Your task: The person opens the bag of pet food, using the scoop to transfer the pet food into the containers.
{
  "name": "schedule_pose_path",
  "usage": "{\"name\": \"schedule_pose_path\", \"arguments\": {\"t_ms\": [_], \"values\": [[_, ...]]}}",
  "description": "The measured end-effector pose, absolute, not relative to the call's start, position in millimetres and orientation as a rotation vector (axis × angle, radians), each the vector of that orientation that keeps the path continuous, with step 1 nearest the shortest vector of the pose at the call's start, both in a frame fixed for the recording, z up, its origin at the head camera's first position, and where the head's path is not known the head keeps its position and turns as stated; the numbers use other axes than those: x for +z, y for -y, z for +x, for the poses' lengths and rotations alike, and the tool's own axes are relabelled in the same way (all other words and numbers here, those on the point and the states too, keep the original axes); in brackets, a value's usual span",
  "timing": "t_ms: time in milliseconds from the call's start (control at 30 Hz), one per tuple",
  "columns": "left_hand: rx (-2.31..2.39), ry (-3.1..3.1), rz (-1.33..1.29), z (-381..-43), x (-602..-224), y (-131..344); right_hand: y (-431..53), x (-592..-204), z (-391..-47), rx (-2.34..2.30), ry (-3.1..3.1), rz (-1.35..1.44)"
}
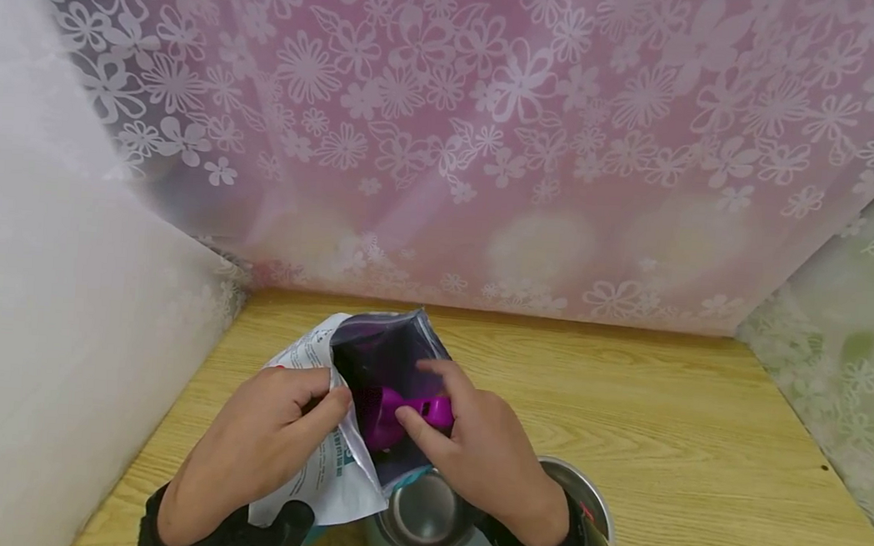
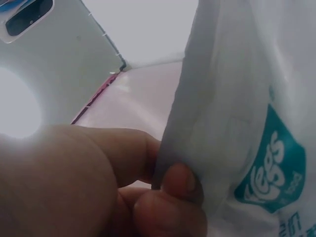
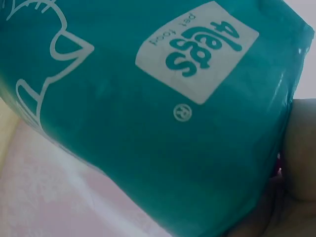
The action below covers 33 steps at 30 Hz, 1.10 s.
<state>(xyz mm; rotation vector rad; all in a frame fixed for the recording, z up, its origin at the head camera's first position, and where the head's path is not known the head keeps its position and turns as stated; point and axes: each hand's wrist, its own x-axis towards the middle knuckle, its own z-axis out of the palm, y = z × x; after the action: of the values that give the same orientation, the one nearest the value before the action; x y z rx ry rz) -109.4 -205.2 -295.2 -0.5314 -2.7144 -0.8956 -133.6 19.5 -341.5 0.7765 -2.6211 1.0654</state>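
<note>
A pet food bag (image 1: 340, 501) stands tilted with its mouth wide, showing a dark silvery lining. Its white side faces the left in the head view; the teal side (image 3: 148, 148) with a "4legs pet food" label fills the right wrist view. My left hand (image 1: 263, 421) pinches the bag's rim between thumb and fingers; the left wrist view shows this pinch on the white edge (image 2: 182, 118). With my right hand (image 1: 497, 448) I hold a magenta scoop (image 1: 379, 420) by its handle, thumb on top. The scoop's cup is inside the bag mouth, its lower part in shadow.
Below the bag and right hand sits a round metal bowl (image 1: 426, 510). A second metal bowl (image 1: 589, 491) is partly hidden behind the right wrist. All stand on a wood-grain table (image 1: 697, 439). A pink floral curtain (image 1: 490, 143) hangs at the back, with pale sheets at both sides.
</note>
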Motion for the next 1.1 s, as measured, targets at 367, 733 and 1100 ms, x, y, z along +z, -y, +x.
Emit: {"name": "schedule_pose_path", "arguments": {"t_ms": [367,733,1100], "values": [[-0.88,2.682,-0.538,-110,-295,212,-34,-340,-134,1.036,2.57,1.057],[-0.885,2.678,-0.547,-112,-293,215,-28,-342,-139,0.972,2.448,1.002],[-0.915,2.683,-0.503,-109,-294,222,-24,-345,-139,1.123,2.391,1.071]]}}
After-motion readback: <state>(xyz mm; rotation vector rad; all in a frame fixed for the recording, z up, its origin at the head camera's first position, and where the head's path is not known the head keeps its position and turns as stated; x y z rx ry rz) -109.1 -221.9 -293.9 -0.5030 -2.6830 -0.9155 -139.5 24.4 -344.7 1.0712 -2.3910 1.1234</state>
